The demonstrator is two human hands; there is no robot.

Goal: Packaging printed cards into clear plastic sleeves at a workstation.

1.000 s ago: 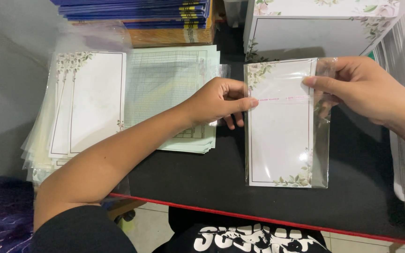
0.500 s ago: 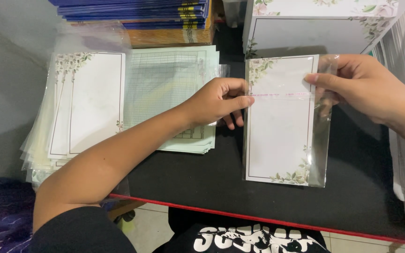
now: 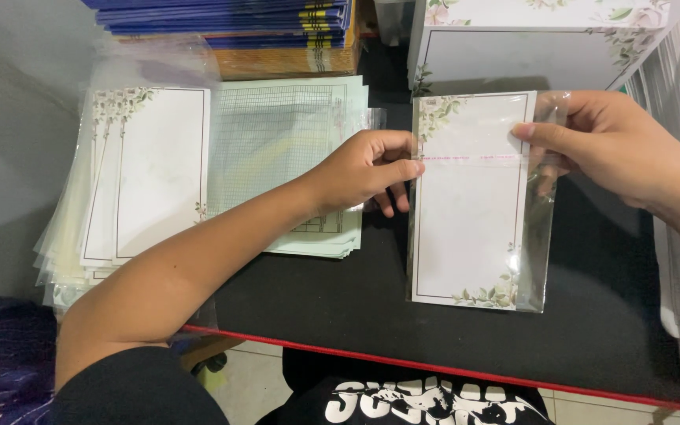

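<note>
Head view: white floral-cornered card (image 3: 466, 212) in clear sleeve (image 3: 541, 236), thin border.

Black shirt (image 3: 426, 401), white chest print; bare forearms, no sleeves.

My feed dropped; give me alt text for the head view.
Both hands, left hand and right hand, hold a floral-bordered card in a clear plastic sleeve over a black table. Stacks of sleeved cards lie left.
</note>
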